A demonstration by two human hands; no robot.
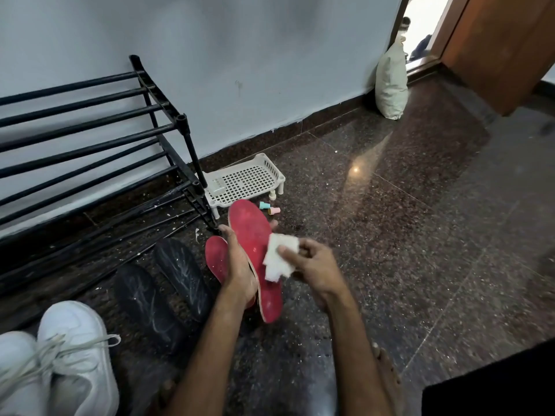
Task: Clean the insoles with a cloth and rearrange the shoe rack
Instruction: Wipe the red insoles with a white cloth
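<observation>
My left hand (238,267) grips a red insole (250,232) by its left edge and holds it above the floor, tilted up. My right hand (312,265) pinches a white cloth (279,259) against the insole's right side. A second red insole (215,258) lies on the floor behind my left hand, partly hidden. Two black insoles (180,271) (144,304) with white smears lie to the left. The black shoe rack (90,139) stands against the wall at the left with bare bars.
A pair of white sneakers (60,355) sits at the bottom left. A white plastic mesh tray (243,181) and small coloured caps (268,208) lie beside the rack. A pale sack (390,82) leans by the doorway. A wooden door (498,49) stands open. My bare foot (387,373) rests on the floor.
</observation>
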